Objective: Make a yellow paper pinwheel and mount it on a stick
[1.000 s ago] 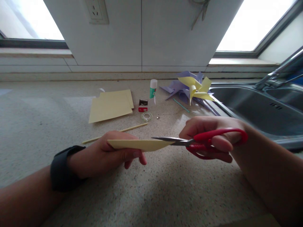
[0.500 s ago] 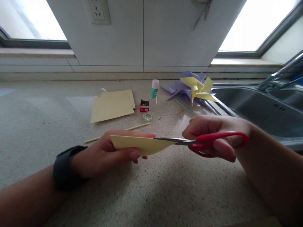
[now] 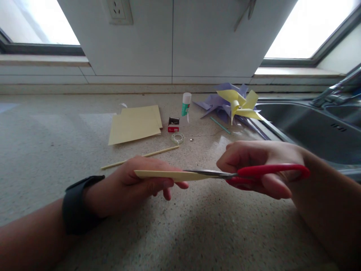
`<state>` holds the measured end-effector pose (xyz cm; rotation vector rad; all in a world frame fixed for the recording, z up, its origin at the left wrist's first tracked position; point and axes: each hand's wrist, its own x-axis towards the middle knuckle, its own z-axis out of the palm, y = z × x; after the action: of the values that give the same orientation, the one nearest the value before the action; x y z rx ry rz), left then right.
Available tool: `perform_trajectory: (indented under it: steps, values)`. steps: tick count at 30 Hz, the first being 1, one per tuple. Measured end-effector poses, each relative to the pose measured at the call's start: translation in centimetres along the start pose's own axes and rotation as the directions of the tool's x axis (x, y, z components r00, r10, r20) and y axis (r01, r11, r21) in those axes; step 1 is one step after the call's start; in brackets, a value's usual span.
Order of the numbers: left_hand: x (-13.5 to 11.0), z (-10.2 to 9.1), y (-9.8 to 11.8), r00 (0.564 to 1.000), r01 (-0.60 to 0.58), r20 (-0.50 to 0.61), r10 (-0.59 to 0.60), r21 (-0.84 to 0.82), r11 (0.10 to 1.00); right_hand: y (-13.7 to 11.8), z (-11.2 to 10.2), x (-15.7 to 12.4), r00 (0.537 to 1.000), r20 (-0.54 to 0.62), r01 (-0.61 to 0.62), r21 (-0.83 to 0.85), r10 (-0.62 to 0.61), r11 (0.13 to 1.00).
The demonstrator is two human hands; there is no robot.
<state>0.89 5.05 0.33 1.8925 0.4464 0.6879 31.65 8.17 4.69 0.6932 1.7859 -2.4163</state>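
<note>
My left hand (image 3: 135, 186) pinches a pale yellow sheet of paper (image 3: 160, 175), held almost edge-on above the speckled counter. A dark watch sits on that wrist. My right hand (image 3: 259, 165) grips red-handled scissors (image 3: 254, 174). Their steel blades (image 3: 208, 173) point left and lie along the paper's right end, touching it. A thin wooden stick (image 3: 141, 156) lies on the counter just behind my left hand.
Further back lie yellow paper sheets (image 3: 135, 124), a small red box (image 3: 173, 125), a tape roll (image 3: 177, 137), a glue stick (image 3: 185, 104), a green straw (image 3: 220, 125) and yellow and purple pinwheels (image 3: 238, 105). A steel sink (image 3: 310, 130) with a tap fills the right side.
The paper has tilted flatter, now nearly edge-on. The scissors have slid further left along it and my right hand has dropped slightly.
</note>
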Motion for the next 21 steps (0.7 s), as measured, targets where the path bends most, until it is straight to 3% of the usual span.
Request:
perform_trajectory:
  steps: [4, 8, 14, 21]
  values:
    - [-0.03, -0.11, 0.08, 0.999, -0.031, 0.024, 0.030, 0.018, 0.999, 0.27, -0.05, 0.09, 0.999, -0.015, -0.040, -0.032, 0.039, 0.999]
    - [-0.15, -0.02, -0.07, 0.999, -0.050, 0.021, 0.049, 0.013, 0.999, 0.69, -0.09, 0.19, 0.999, -0.025, 0.041, -0.055, -0.043, 0.998]
    - [0.04, 0.01, -0.12, 0.996, -0.083, 0.021, 0.083, 0.019, 0.996, 0.96, -0.31, 0.05, 0.995, -0.095, 0.030, -0.117, -0.042, 0.993]
    - [0.14, -0.03, 0.03, 0.997, -0.072, 0.029, 0.071, 0.038, 0.997, 0.83, -0.24, 0.32, 0.998, -0.054, -0.044, 0.034, 0.045, 0.998]
